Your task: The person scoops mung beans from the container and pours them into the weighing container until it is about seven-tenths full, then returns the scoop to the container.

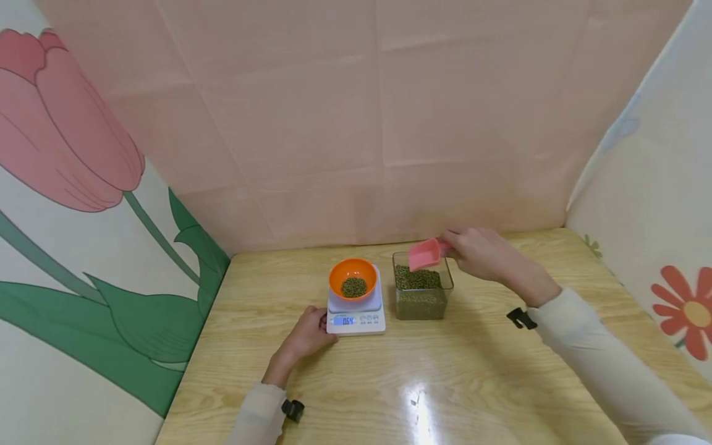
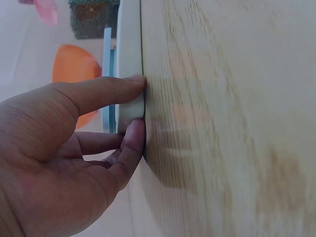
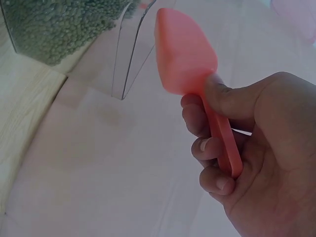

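Note:
A white kitchen scale (image 1: 361, 329) with a lit display, seemingly reading 0.64, carries an orange bowl (image 1: 337, 273) holding some green beans (image 1: 354, 287). My left hand (image 1: 308, 332) grips the scale's front left corner, with the thumb along one side in the left wrist view. My right hand (image 1: 479, 252) holds a pink scoop (image 1: 425, 254) by its handle, fingers wrapped round it. The scoop is tilted above a clear square container (image 1: 421, 307) of green beans (image 3: 64, 27). Whether the scoop has beans in it cannot be seen.
The container stands just right of the scale on the wood-grain table (image 1: 345, 395). A pinkish cloth backdrop (image 1: 311, 154) rises behind the table's back edge. Flower-printed panels stand left and right. Black straps (image 1: 293, 410) hang at both wrists.

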The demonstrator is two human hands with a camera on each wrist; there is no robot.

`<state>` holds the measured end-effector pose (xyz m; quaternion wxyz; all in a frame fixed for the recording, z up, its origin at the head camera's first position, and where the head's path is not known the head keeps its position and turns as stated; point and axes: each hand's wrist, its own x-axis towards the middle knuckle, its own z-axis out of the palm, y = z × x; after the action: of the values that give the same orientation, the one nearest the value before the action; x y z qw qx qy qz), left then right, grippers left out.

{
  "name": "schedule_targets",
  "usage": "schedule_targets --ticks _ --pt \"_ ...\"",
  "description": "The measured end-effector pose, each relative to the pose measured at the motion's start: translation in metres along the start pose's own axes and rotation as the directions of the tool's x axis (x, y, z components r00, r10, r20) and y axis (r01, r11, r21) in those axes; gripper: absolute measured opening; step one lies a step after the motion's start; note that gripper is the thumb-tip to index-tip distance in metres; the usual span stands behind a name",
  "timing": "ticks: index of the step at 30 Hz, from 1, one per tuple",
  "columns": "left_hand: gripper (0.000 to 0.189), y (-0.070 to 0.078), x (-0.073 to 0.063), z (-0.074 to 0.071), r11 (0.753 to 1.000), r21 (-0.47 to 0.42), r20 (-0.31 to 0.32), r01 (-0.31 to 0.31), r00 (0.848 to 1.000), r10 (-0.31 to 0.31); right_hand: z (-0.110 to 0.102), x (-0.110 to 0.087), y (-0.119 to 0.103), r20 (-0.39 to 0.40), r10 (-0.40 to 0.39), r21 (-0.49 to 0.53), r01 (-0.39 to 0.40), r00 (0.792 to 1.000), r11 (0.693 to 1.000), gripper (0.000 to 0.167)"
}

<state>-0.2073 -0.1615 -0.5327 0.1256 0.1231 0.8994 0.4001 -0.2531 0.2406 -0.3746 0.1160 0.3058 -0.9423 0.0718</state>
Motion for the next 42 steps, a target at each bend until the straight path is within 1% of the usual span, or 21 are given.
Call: schedule_targets --ticks 3,7,15,22,28,32,42 --pt "0.059 0.0 0.0 0.0 1.0 -0.002 0.0 -0.001 1.0 0.001 -0.001 -0.002 0.001 0.005 -0.006 0.003 0.006 1.0 1.0 0.005" --pt "0.059 0.001 0.0 0.0 1.0 -0.009 -0.002 -0.006 1.0 0.006 -0.003 -0.004 0.002 0.006 -0.016 0.003 0.016 1.0 1.0 0.006" --pt "0.059 0.001 0.0 0.0 1.0 -0.012 -0.002 -0.003 1.0 0.003 -0.001 -0.007 0.001 0.072 0.033 -0.009 -0.032 0.997 0.999 0.009" --pt "0.06 -0.002 0.001 0.001 1.0 0.01 -0.008 -0.003 1.0 0.003 0.004 -0.005 -0.001 0.078 0.023 -0.03 -0.021 0.997 0.999 0.006" --pt "0.059 -0.002 0.001 0.002 1.0 0.018 -0.006 -0.01 1.0 0.011 0.007 -0.004 -0.007 0.106 0.034 -0.052 -0.029 0.994 0.998 0.005" --pt "0.059 -0.002 0.0 0.003 1.0 0.019 -0.005 -0.009 1.0 0.009 0.011 -0.003 -0.01 0.108 0.028 -0.066 -0.021 0.994 0.998 0.006" --pt "0.06 -0.003 0.0 0.002 1.0 0.021 -0.014 -0.011 1.0 0.011 0.018 0.0 -0.012 0.071 -0.012 -0.087 0.018 0.997 0.996 0.014"
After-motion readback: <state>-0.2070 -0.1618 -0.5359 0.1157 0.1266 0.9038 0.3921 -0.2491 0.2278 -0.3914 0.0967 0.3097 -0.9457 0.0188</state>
